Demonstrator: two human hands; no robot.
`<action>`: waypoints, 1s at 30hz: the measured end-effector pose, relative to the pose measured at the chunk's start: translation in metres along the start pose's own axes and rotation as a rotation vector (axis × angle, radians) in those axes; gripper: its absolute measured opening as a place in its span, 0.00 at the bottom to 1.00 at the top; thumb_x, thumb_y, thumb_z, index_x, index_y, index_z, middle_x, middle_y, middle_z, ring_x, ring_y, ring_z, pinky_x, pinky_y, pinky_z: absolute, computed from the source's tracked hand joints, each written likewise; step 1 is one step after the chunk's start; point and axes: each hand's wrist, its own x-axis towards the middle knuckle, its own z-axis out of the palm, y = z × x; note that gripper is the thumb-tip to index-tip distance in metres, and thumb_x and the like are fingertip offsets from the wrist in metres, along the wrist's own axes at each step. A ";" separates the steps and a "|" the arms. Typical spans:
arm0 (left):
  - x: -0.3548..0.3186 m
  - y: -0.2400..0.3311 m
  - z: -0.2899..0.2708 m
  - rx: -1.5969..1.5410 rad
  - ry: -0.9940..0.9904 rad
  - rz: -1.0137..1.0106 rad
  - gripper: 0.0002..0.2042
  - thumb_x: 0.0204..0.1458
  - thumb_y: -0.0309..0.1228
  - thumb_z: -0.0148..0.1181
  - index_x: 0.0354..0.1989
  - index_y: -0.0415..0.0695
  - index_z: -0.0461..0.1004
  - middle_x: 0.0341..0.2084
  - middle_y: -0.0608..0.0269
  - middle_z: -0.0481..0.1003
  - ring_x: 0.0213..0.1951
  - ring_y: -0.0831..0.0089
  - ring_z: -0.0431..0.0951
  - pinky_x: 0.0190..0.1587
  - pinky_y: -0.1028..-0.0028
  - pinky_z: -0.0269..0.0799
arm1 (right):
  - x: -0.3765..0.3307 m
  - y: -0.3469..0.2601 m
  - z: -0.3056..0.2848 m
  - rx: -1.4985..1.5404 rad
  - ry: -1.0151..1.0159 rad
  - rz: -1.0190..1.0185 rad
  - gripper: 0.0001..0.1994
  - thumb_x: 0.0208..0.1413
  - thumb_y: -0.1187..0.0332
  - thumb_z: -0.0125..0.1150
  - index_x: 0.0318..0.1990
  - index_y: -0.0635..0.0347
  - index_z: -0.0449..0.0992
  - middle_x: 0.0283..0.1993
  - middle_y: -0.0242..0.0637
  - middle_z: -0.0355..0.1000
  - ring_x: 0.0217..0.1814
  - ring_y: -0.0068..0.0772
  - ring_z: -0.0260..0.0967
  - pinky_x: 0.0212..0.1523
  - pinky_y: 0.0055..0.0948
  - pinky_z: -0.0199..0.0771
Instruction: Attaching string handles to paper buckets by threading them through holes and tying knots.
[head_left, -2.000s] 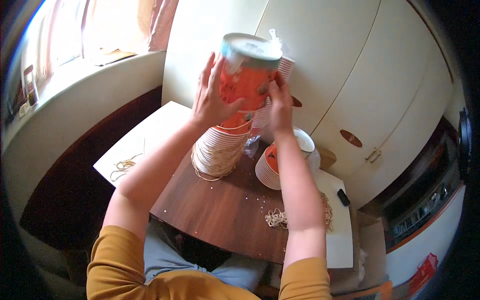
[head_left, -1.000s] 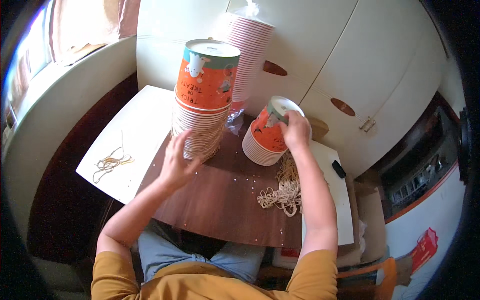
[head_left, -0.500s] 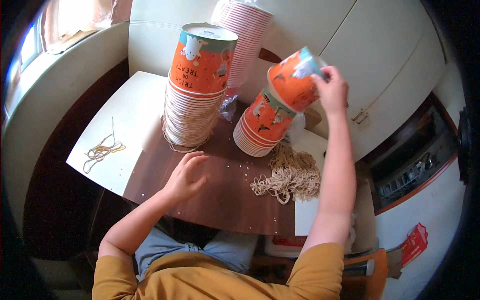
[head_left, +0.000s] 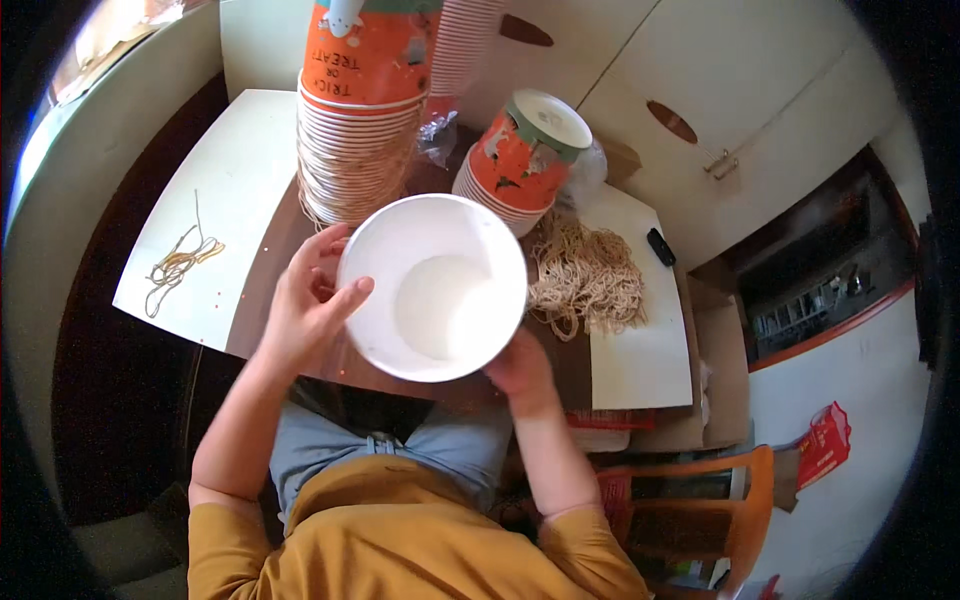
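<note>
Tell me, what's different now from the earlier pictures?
The left hand and right hand let go of the tall stack. The right hand then lifted a bucket off the shorter stack and brought it toward the body, mouth now showing; the left hand came to its rim. The rest of both stacks and the string pile stayed put.

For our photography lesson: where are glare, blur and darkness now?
Head view: the window area at upper left is washed out; head view: the bucket catches a bright patch inside; head view: the right hand looks slightly blurred; head view: black fills the corners.
</note>
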 end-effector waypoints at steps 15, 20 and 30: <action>-0.005 0.018 -0.024 0.478 -0.016 -0.125 0.24 0.43 0.21 0.52 0.54 0.35 0.69 0.42 0.56 0.72 0.32 0.74 0.73 0.37 0.76 0.71 | 0.066 -0.123 -0.027 -2.066 -0.018 -0.447 0.13 0.43 0.67 0.64 0.39 0.55 0.77 0.42 0.43 0.69 0.50 0.46 0.65 0.53 0.40 0.66; -0.011 0.037 -0.029 0.572 0.116 -0.006 0.23 0.45 0.25 0.62 0.53 0.40 0.70 0.44 0.58 0.71 0.27 0.77 0.66 0.32 0.77 0.67 | 0.094 -0.125 -0.031 -2.106 -0.218 -0.347 0.06 0.42 0.69 0.61 0.29 0.58 0.76 0.37 0.43 0.70 0.43 0.46 0.69 0.47 0.40 0.69; 0.027 0.080 0.008 0.483 -0.254 0.324 0.13 0.47 0.24 0.61 0.43 0.39 0.76 0.35 0.56 0.73 0.33 0.65 0.75 0.36 0.70 0.74 | 0.040 -0.204 0.058 -1.278 -0.226 -0.314 0.03 0.55 0.74 0.57 0.35 0.64 0.74 0.34 0.32 0.74 0.35 0.18 0.69 0.41 0.21 0.70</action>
